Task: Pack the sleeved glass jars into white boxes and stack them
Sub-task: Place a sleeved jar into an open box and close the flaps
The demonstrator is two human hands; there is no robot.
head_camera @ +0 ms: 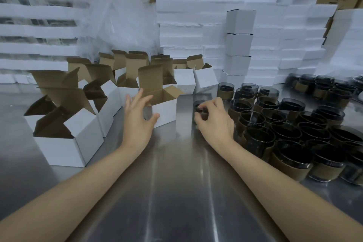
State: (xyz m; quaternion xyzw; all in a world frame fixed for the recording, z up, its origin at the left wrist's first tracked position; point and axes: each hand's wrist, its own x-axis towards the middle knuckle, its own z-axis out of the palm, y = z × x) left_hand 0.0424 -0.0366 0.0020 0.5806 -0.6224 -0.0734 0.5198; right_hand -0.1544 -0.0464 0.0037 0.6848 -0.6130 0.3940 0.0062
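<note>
Grip on one sleeved jar point(199, 106) near table point(176, 182) centre: right hand point(214, 122), fingers curled over the rim. Left hand point(137, 120) spread, holding nothing, at the nearest open white box point(165, 108) — contact unclear. Hands apart. Done: four closed boxes point(238, 45) stacked at the far edge. Left: dense jar cluster point(284, 124) along the right edge, many empty boxes point(78, 133) on the left — early days, probably.

jars point(290, 107): dark glass, brown sleeves, upright, clustered right | white boxes point(167, 112): open (flaps up), left
</note>
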